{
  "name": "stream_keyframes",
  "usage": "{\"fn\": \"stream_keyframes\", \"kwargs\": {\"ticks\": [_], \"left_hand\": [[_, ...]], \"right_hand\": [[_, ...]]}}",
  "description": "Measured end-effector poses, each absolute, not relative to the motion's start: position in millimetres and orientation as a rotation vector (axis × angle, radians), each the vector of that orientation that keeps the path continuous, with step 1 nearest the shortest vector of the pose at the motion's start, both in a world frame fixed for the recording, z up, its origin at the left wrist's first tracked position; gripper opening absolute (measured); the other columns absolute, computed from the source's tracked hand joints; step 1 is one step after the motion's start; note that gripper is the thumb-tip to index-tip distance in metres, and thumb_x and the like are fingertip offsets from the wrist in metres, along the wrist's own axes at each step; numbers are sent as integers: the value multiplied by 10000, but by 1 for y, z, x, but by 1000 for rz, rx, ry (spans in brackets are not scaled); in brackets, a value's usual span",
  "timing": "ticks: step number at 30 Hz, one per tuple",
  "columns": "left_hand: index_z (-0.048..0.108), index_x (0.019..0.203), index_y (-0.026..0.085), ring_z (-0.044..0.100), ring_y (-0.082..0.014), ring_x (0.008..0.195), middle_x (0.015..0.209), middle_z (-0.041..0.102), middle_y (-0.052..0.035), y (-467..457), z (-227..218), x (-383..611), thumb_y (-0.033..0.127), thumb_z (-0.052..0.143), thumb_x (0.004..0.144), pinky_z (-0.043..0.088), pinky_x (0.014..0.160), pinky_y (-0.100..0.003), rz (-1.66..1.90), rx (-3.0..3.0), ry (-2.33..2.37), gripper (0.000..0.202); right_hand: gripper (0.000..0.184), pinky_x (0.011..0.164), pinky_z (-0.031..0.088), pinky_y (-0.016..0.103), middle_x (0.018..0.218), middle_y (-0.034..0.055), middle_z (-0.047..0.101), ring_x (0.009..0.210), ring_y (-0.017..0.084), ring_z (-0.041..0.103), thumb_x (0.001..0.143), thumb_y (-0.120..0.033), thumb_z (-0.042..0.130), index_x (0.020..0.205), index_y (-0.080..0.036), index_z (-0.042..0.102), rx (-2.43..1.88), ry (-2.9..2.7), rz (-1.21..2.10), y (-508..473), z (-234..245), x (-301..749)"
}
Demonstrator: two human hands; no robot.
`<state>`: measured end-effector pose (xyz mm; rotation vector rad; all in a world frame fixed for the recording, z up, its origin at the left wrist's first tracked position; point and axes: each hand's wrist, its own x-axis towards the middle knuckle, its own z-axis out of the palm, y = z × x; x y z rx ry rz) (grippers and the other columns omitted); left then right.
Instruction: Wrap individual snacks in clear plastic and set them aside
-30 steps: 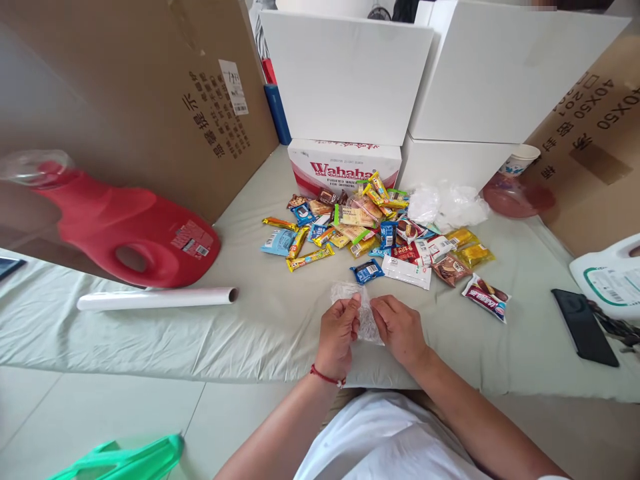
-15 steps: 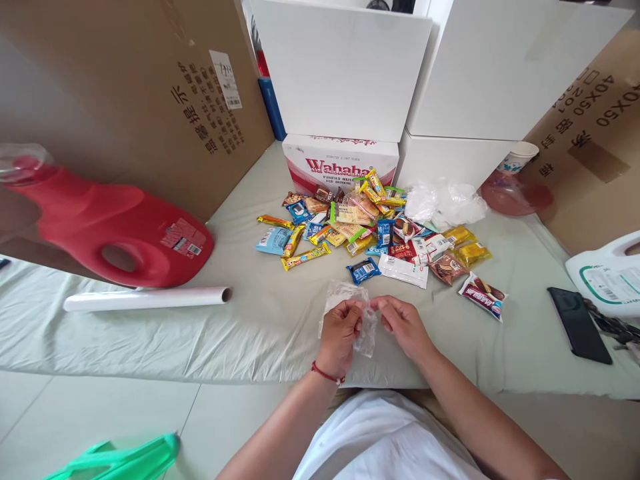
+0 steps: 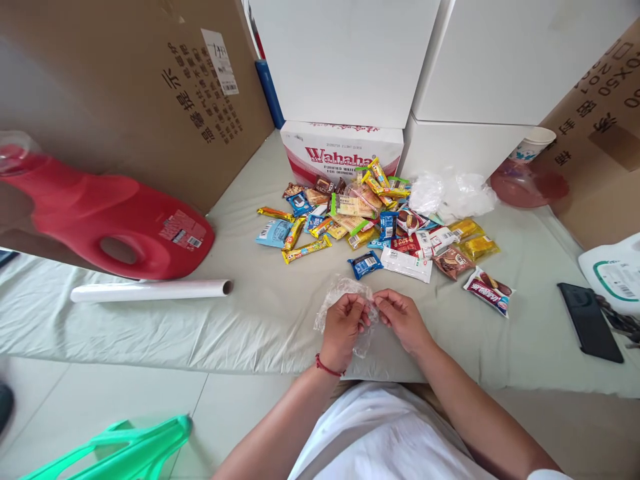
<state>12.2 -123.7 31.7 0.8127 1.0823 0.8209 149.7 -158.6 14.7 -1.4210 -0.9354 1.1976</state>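
Observation:
A small clear plastic bag (image 3: 334, 296) is pinched between both of my hands just above the pale green sheet (image 3: 250, 313). My left hand (image 3: 343, 328), with a red string at the wrist, grips the bag's edge with curled fingers. My right hand (image 3: 403, 319) pinches the same edge from the right, fingertips nearly touching the left ones. Beyond my hands lies a pile of wrapped snacks (image 3: 370, 220); a blue biscuit pack (image 3: 365, 264) and a white packet (image 3: 406, 264) are the closest ones.
A red detergent jug (image 3: 115, 223) lies at left beside a white roll (image 3: 150, 291). Crumpled clear bags (image 3: 453, 195) sit behind the snacks. A Wahaha carton (image 3: 341, 152), white boxes and cardboard boxes stand behind. A black phone (image 3: 590, 321) and a white jug (image 3: 614, 277) are at right.
My fingertips have drawn closer together on the bag's edge and the bag has bunched up toward the left. The camera tilted slightly; nothing else moved.

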Motion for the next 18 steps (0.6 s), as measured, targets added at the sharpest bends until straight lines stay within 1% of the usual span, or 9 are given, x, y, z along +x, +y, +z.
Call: {"fn": "stream_keyframes", "kwargs": {"ticks": [2,4,6,8,11,13,15,18], "left_hand": [[634,750,175,565,-108,532,694,645,-6,-125,31,14,568,723,751,360,465,-218,796,797,1092,403],[631,745,175,531,-100,500,657,617,6,-125,31,15,584,697,770,334,449,-218,792,799,1107,415],[627,732,177,485,-87,466,594,567,30,-124,30,16,530,725,754,311,442,-216,801,843,1118,367],[634,734,177,483,-86,463,587,566,36,-123,29,16,457,748,729,317,449,-216,806,878,1108,303],[667,770,174,520,-99,490,620,608,17,-123,27,17,427,734,734,346,468,-220,800,891,1080,264],[688,789,170,531,-107,508,608,613,12,-124,27,17,419,729,739,358,481,-223,789,917,1072,258],[691,789,171,529,-110,516,603,616,10,-125,28,17,407,721,742,359,487,-223,789,937,1083,243],[673,766,182,524,-107,527,630,631,11,-125,32,17,382,695,755,355,496,-224,829,930,1112,201]], "right_hand": [[341,517,376,251,618,-28,572,531,123,456,853,-547,674,841,-207,695,-1418,-928,1192,-159,14,151],[333,559,402,261,655,-11,600,580,137,492,869,-534,656,827,-207,699,-1453,-1012,1113,-160,15,152],[324,593,424,268,713,10,638,629,150,528,888,-517,635,823,-209,708,-1487,-1088,1045,-162,16,152],[328,595,437,269,740,16,658,632,150,542,898,-522,626,858,-210,719,-1476,-1072,1067,-163,15,152],[336,596,461,264,776,12,688,633,144,569,856,-528,697,962,-210,719,-1373,-943,1198,-163,12,152],[340,625,480,268,788,10,699,664,147,596,811,-508,759,967,-210,714,-1327,-902,1242,-162,11,153],[316,631,478,269,754,2,686,659,145,587,797,-498,775,907,-208,714,-1339,-898,1218,-161,12,155],[312,563,424,250,708,-14,644,584,116,494,800,-510,766,841,-206,705,-1394,-856,1144,-159,15,159]]}}
